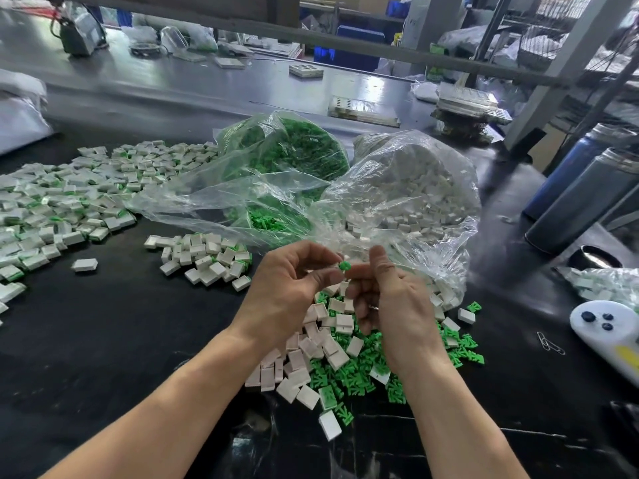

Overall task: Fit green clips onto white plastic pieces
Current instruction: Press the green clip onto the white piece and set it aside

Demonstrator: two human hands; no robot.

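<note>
Both hands meet above the near middle of the tabletop (103, 340), a dark surface. My left hand (290, 292) has its fingers curled, thumb and fingertips closing toward a small green clip (343, 266). My right hand (390, 299) is curled too, its thumb upright and its forefinger under the same clip, so the clip is pinched between the two hands. I cannot tell whether a white piece is also hidden in the fingers.

Directly below the hands lies a mixed heap of loose white plastic pieces (311, 354) and green clips (356, 375), touching and overlapping, spreading toward the near right.

Just beyond the hands sit two clear plastic bags with their mouths open toward me. The left bag (283, 150) is full of green clips; the right bag (408, 181) holds white pieces, and some spill out of its mouth into the heap.

To the left of the hands is a small cluster of white blocks with green showing at their edges (204, 259). Farther left, a much larger spread of the same blocks (69, 191) runs to the frame edge.

At the right edge, a white controller with dark buttons (608, 337) rests on the tabletop, with paper clips (549, 344) just beside it. Two dark cylindrical bottles (587, 188) stand far right.
</note>
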